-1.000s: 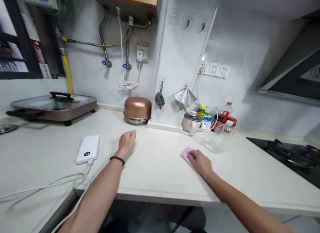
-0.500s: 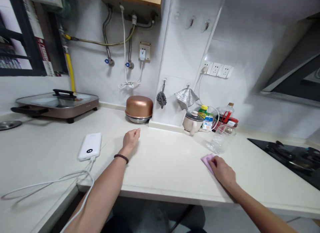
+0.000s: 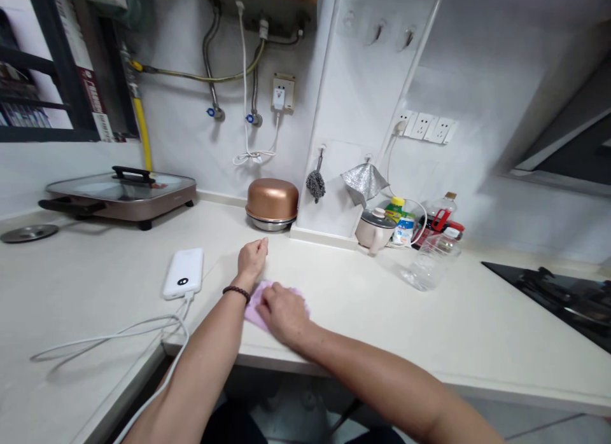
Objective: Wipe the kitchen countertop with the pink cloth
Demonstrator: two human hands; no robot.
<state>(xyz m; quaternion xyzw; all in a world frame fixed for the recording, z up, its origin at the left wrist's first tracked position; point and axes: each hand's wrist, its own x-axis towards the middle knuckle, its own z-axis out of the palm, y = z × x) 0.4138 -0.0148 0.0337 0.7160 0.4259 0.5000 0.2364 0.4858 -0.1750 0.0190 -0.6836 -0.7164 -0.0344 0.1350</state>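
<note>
My right hand presses a pink cloth against the white countertop, its fingers curled on the fabric. The cloth lies partly bunched beneath the hand, close beside my left wrist. My left hand rests on the counter in a loose fist, and nothing shows in it. A dark beaded bracelet circles that wrist. Just behind the left hand sits a copper-coloured bowl turned over on a steel one.
A white power bank with a trailing cable lies left of my left arm. An electric pan stands back left. Along the wall are a small pot and a clear plastic bottle. A gas hob is at right.
My right hand has swept the pink cloth leftward across the counter, from near the plastic bottle to beside my left wrist. The left hand stays in nearly the same place. The view has shifted slightly.
</note>
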